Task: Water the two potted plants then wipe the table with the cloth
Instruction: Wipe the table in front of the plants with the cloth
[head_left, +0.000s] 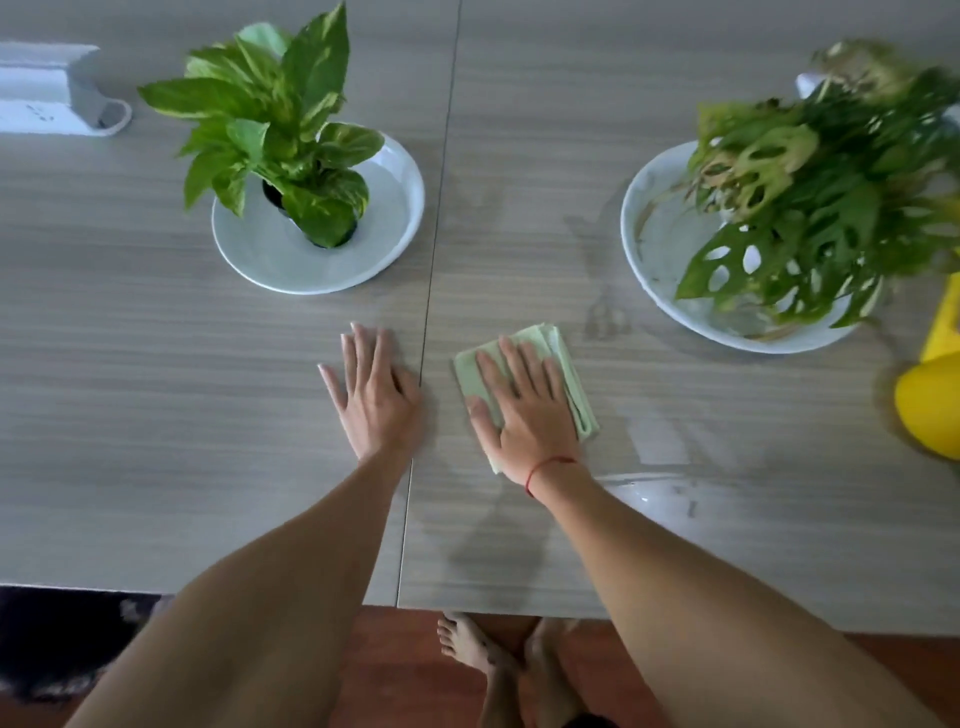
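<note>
A white dish in the upper left of the frame is holding a small dark pot with a leafy green plant. A second white dish at the upper right is carrying a holed-leaf plant, its pot hidden. A yellow watering can is sitting at the right edge. At centre, the right hand is pressing flat, fingers spread, on the folded green cloth; the left hand is lying flat and spread on the bare counter beside it. Open counter is stretching to the lower left. No writing is readable.
</note>
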